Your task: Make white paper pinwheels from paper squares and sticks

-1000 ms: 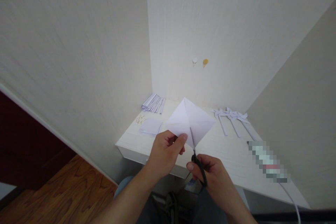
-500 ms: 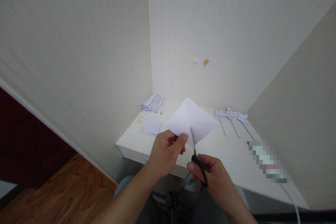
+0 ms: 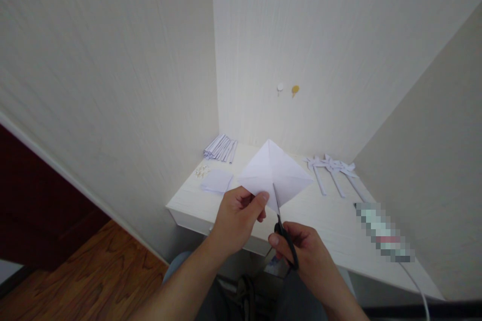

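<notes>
One creased paper square [image 3: 256, 170] is above the desk [image 3: 316, 230], pinched in the left hand [image 3: 237, 220], which hides part of its near edge; the right hand [image 3: 311, 253] is closed around one pair of scissors [image 3: 290, 248], blades at the near corner. Three paper pinwheels [image 3: 331, 165] lie right, near one blurred device [image 3: 382, 230]. Leftward are paper sticks [image 3: 221, 148], too crowded to count, and white paper [image 3: 216, 181]. Two hooks [image 3: 295, 90] dot the wall [image 3: 256, 60].
</notes>
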Available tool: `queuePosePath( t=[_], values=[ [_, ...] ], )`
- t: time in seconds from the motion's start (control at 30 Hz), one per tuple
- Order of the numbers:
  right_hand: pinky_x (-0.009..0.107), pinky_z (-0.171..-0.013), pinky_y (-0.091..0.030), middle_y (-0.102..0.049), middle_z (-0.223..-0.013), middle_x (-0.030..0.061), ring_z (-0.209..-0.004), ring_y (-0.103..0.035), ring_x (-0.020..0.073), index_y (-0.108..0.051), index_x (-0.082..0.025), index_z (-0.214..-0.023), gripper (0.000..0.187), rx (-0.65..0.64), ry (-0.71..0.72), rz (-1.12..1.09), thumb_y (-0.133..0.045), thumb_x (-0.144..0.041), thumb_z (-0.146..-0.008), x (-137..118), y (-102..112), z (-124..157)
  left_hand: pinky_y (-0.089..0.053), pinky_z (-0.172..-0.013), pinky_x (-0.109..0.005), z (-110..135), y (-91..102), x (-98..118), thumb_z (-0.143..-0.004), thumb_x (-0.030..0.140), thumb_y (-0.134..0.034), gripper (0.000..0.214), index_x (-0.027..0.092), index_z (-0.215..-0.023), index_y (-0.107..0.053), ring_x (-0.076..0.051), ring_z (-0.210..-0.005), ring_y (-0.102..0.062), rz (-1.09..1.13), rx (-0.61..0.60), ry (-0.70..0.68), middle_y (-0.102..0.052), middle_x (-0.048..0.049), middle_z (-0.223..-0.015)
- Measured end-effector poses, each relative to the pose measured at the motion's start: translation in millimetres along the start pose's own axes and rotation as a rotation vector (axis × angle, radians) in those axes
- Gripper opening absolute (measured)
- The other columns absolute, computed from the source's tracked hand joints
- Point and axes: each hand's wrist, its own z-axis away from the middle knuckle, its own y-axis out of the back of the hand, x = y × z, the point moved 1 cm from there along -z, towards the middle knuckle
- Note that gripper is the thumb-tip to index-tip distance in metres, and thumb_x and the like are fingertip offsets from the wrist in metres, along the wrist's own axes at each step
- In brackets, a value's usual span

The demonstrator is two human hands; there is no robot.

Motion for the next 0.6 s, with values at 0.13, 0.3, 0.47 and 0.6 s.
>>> queuePosePath(
  t=[0.13, 0.3, 0.47, 0.6],
  values=[
    [0.028, -0.053, -0.027, -0.047, -0.056, -0.0039, -0.055, -0.036, 0.0119, -0.056, -0.020, -0.060, 0.055, -0.002, 0.003, 0.009, -0.080, -0.068, -0.070, -0.7, 0.2, -0.2, -0.046, -0.054, -0.025, 0.9, 0.0, 0.6, -0.085, 0.042, -0.069, 0.035, 0.019, -0.061, -0.064, -0.013, -0.052, -0.057, -0.012, 0.003, 0.011, -0.063, -0.0003, -0.054],
    [0.029, -0.054, -0.026, -0.045, -0.055, -0.0045, -0.056, -0.035, 0.0117, -0.053, -0.020, -0.059, 0.056, 0.000, 0.016, 0.000, -0.079, -0.068, -0.073, -1.1, 0.1, -0.8, -0.046, -0.054, -0.025, 2.3, -1.3, 1.1, -0.085, 0.043, -0.068, 0.034, 0.019, -0.061, -0.064, -0.013, -0.052, -0.057, -0.015, -0.003, 0.015, -0.062, -0.0004, -0.054],
    [0.029, -0.054, -0.027, -0.045, -0.055, -0.0045, -0.056, -0.036, 0.0120, -0.053, -0.021, -0.059, 0.056, 0.003, 0.033, 0.025, -0.077, -0.068, -0.074, 1.7, 0.6, 0.1, -0.046, -0.054, -0.026, 2.8, -2.1, -0.4, -0.084, 0.044, -0.069, 0.035, 0.019, -0.060, -0.064, -0.014, -0.052, -0.057, -0.025, 0.003, 0.021, -0.062, -0.0006, -0.053],
    [0.029, -0.054, -0.027, -0.045, -0.055, -0.0044, -0.056, -0.037, 0.0123, -0.052, -0.021, -0.059, 0.055, 0.010, 0.032, 0.037, -0.078, -0.067, -0.075, 2.9, 1.3, -0.2, -0.046, -0.054, -0.025, 2.5, -1.9, -1.1, -0.085, 0.043, -0.069, 0.034, 0.019, -0.061, -0.064, -0.013, -0.052, -0.057, -0.001, -0.004, 0.013, -0.062, -0.0001, -0.053]
  ],
)
